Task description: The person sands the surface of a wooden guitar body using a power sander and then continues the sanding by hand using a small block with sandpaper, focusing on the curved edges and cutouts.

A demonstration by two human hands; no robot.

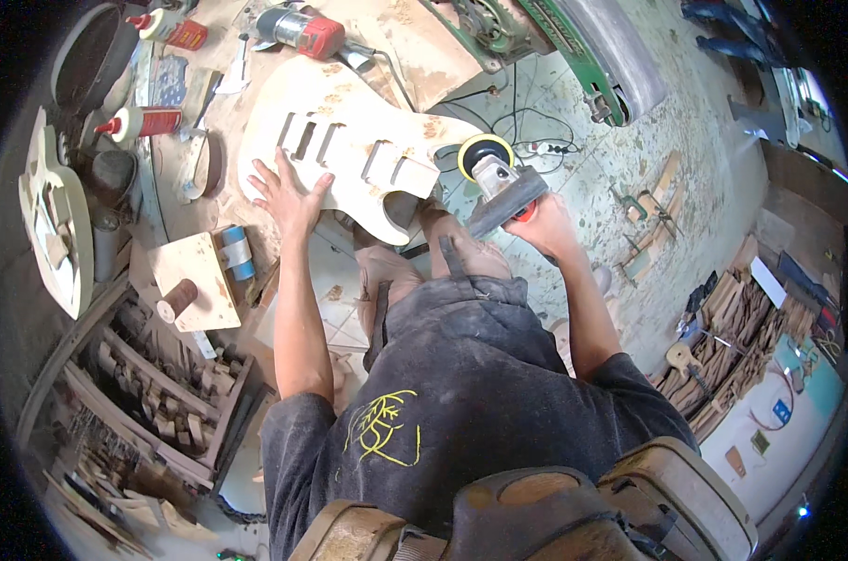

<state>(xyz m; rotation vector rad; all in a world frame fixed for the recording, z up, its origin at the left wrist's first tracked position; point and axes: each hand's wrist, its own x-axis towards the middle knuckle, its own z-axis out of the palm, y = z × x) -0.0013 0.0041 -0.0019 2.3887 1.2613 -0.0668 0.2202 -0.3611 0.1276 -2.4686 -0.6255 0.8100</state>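
Observation:
A pale wooden electric guitar body (pixel 340 103) with rectangular cut-outs lies in front of me, just above my legs. My left hand (pixel 288 196) rests on its lower left part with fingers spread. My right hand (pixel 541 224) grips a power sander (pixel 499 182) with a round yellow-rimmed pad, held right beside the body's right horn. Part of the sander's grip is hidden by my fingers.
Glue bottles (pixel 139 122) and a red power tool (pixel 302 33) lie upper left. A second guitar body (pixel 59 224) stands far left, above wood racks (pixel 153 393). A green machine (pixel 574 47) is at the top; cables (pixel 527 126), clamps (pixel 634 206) and scrap wood (pixel 733 327) lie right.

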